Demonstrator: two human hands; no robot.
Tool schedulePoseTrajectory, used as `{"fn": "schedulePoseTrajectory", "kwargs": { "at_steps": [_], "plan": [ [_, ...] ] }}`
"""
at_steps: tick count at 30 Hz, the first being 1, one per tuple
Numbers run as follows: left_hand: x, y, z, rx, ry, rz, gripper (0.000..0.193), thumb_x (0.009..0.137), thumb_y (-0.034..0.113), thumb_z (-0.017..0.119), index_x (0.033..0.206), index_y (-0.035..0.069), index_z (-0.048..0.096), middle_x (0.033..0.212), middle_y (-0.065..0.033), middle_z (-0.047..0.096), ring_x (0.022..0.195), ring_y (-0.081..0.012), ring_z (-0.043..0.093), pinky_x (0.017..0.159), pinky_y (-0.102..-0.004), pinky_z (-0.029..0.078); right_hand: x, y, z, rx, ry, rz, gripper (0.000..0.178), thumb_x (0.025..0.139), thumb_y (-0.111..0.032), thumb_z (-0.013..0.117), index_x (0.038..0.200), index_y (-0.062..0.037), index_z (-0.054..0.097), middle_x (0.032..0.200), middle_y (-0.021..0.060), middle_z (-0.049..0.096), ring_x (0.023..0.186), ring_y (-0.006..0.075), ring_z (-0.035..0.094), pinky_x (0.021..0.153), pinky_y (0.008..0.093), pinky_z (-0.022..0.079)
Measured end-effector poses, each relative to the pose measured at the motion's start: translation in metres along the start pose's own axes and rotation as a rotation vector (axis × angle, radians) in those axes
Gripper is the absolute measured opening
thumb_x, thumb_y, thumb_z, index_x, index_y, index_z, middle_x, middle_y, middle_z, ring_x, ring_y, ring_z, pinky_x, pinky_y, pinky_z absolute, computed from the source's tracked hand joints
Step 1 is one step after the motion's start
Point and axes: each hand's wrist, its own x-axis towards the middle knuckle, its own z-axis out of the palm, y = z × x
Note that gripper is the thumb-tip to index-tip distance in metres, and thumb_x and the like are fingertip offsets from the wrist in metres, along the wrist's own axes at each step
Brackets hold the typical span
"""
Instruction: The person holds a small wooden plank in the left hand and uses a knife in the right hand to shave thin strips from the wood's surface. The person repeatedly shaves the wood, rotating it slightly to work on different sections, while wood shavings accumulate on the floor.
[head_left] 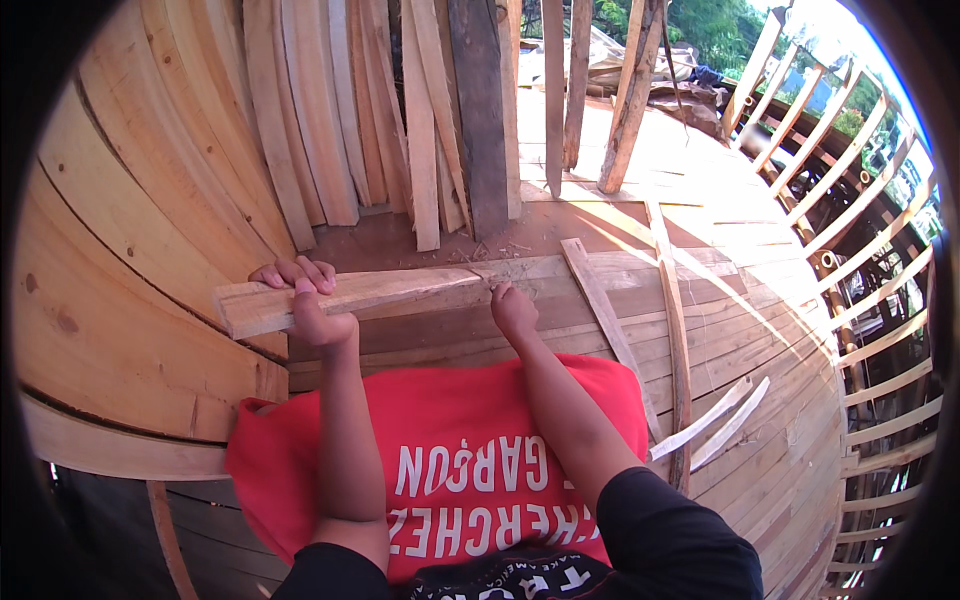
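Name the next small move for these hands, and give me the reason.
The left hand should probably steady the wooden beam more firmly: it wraps only the beam's left end, while the right hand is closed by the tapering right end. What, if anything, the right hand holds is too small to tell.

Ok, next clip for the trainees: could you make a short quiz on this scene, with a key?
1. Which hand grips the wooden piece near its wider end?
2. True or false: the red cloth carries white lettering.
3. Where do the two pale loose strips lie, as seen in the picture, relative to the right hand?
A) farther left
B) farther right
C) directly above

Key:
1. The left hand.
2. True.
3. B.
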Motion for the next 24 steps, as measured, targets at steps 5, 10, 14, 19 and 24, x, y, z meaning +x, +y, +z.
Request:
{"fn": "schedulePoseTrajectory", "kwargs": {
  "at_steps": [5, 10, 14, 19, 24],
  "plan": [
    [0.011, 0.001, -0.02, -0.016, -0.009, 0.04, 0.03, 0.072, -0.003, 0.048, 0.094, 0.012, 0.034, 0.068, -0.0008, 0.035, 0.054, -0.0118, 0.038, 0.052, -0.026, 0.038, -0.04, -0.062, -0.01, 0.035, -0.13, -0.151, 0.063, 0.099, -0.039, 0.027, 0.089, 0.0035, 0.071, 0.092, 0.03, 0.068, 0.093, 0.048, 0.065, 0.086, 0.0557, 0.05],
    [0.009, -0.003, -0.003, -0.043, 0.015, -0.004, 0.029, 0.073, -0.003, 0.047, 0.094, 0.012, 0.034, 0.068, -0.001, 0.036, 0.055, -0.0119, 0.038, 0.052, -0.026, 0.038, 0.01, 0.011, 0.01, -0.062, 0.062, 0.038, 0.061, 0.1, -0.038, 0.029, 0.082, 0.0012, 0.072, 0.086, 0.0262, 0.069, 0.088, 0.0461, 0.067, 0.083, 0.0543, 0.052],
    [0.005, -0.001, -0.004, -0.038, 0.012, -0.002, 0.028, 0.073, -0.002, 0.047, 0.094, 0.012, 0.034, 0.068, -0.001, 0.037, 0.054, -0.0116, 0.037, 0.053, -0.0259, 0.038, 0.01, 0.009, 0.017, -0.014, 0.027, 0.032, 0.061, 0.1, -0.038, 0.03, 0.084, 0.0026, 0.072, 0.086, 0.028, 0.068, 0.087, 0.0481, 0.066, 0.083, 0.055, 0.051],
    [0.015, 0.0, -0.01, 0.064, 0.037, 0.007, 0.024, 0.076, 0.004, 0.051, 0.092, 0.015, 0.036, 0.07, 0.0016, 0.037, 0.056, -0.0103, 0.039, 0.055, -0.0264, 0.037, -0.031, -0.064, -0.003, 0.065, -0.07, -0.109, 0.06, 0.099, -0.038, 0.031, 0.083, 0.0039, 0.071, 0.086, 0.0306, 0.067, 0.087, 0.0504, 0.065, 0.083, 0.0579, 0.049],
    [0.015, -0.007, -0.002, 0.097, 0.217, -0.004, 0.026, 0.073, -0.001, 0.046, 0.092, 0.012, 0.036, 0.068, 0.0001, 0.037, 0.054, -0.0108, 0.036, 0.054, -0.0281, 0.038, 0.007, -0.02, 0.017, 0.066, 0.041, -0.04, 0.06, 0.099, -0.038, 0.031, 0.078, 0.0034, 0.07, 0.081, 0.0296, 0.066, 0.081, 0.05, 0.065, 0.08, 0.0569, 0.05]
  ]
}}
